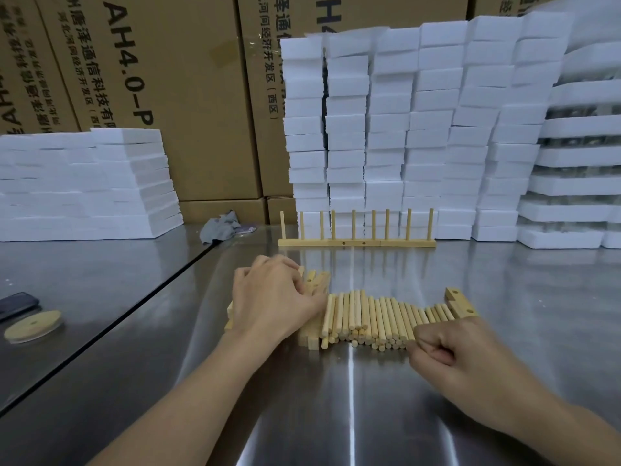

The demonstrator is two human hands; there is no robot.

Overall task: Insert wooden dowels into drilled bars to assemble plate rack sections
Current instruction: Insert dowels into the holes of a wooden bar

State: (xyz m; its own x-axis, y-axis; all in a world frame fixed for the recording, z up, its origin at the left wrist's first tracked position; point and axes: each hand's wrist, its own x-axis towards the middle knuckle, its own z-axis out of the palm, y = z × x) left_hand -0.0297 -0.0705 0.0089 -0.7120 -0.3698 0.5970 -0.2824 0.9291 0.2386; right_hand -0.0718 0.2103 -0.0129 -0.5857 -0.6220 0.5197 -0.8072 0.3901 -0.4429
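Obs: the left hand [274,297] lies palm down on a stack of pale, square-section wooden drilled bars [314,336]. Its grip is grasping them, with the fingers curled over the top bars. Bar ends stick out on the near and far sides of this grip.

The right hand [452,349] has its grip clenched, fingers curled tight. The thumb side touches the near ends of a pile of pale round wooden dowels [369,317]. I cannot tell whether a dowel is held inside.

The dowels lie side by side on the brushed-steel desk [302,408], between the two grips, and they touch the bar stack on the left grip's side. Just beyond the right grip a lone bar [460,302] of the same pale wood lies flat against the pile, with holes showing.

Well beyond both grips stands an assembled pale wooden rack section [356,243]: bars set end to end with a row of upright dowels.

Behind it are stacks of white foam blocks [403,129] and brown printed cardboard cartons [174,79].

Far to the left of the left grip are a crumpled grey rag [220,227], a round wooden lid [33,326] and a dark phone [16,304].
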